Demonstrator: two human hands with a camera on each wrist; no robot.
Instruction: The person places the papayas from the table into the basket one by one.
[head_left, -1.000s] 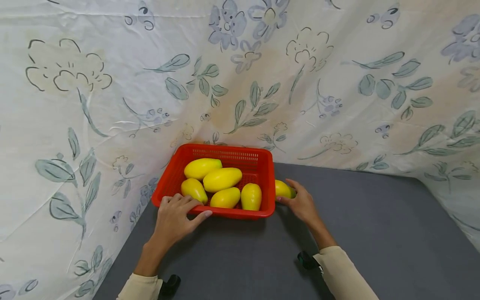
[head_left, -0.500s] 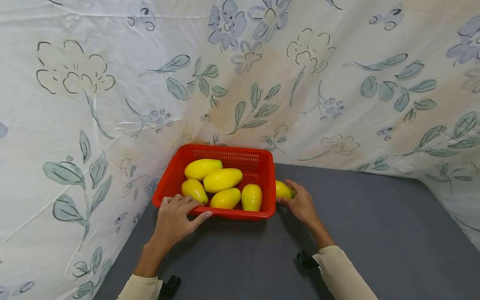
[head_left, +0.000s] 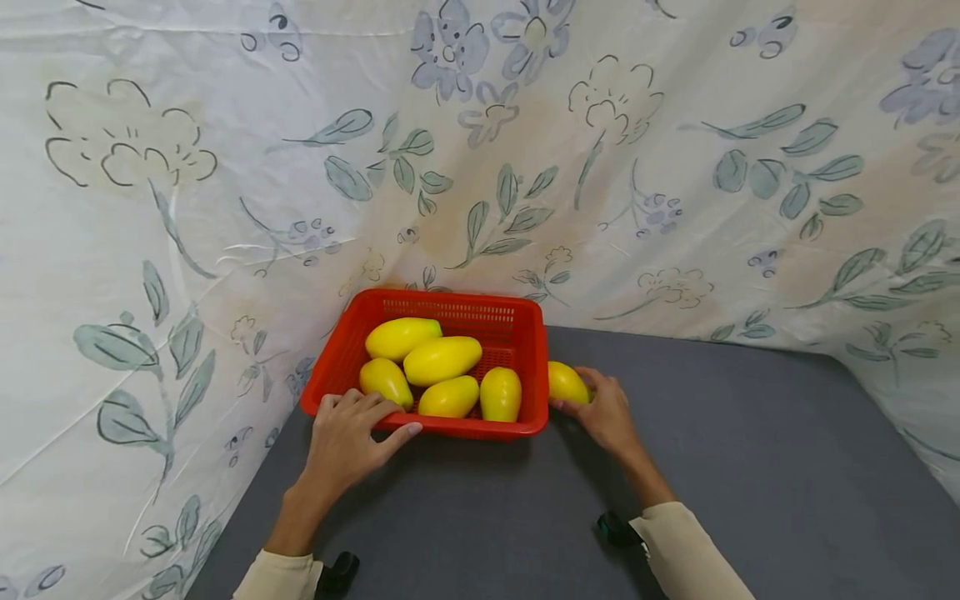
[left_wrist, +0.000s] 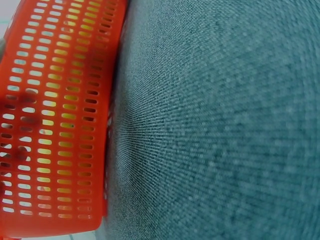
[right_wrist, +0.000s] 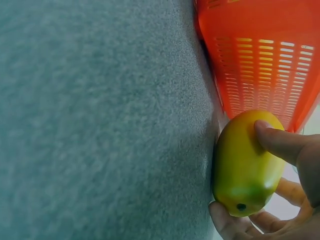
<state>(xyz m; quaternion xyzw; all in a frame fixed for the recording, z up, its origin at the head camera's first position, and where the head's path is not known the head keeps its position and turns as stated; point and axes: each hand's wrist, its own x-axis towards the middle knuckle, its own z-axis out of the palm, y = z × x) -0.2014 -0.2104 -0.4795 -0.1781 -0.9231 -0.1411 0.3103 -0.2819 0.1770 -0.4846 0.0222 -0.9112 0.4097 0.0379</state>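
A red plastic basket [head_left: 536, 350] with slotted walls holds several yellow mangoes [head_left: 442, 361]. My left hand [head_left: 347, 433] grips its front rim near the left corner, the fingers over the edge and the thumb along the rim. Just outside the basket's right wall, a yellow mango [head_left: 566, 383] with a greenish end sits low at the table surface. My right hand [head_left: 606, 415] holds this mango around its right end. In the right wrist view, the thumb lies on one side of the held mango [right_wrist: 245, 165] and fingers curl behind its green end.
The grey cloth-covered table [head_left: 750, 467] stretches to the right and in front of the basket. A floral curtain [head_left: 637, 208] hangs close behind the basket and along the left side.
The mango by the basket's right wall has turned slightly, with my right hand shifting a little downward along with it. My left hand and the basket stay in place.
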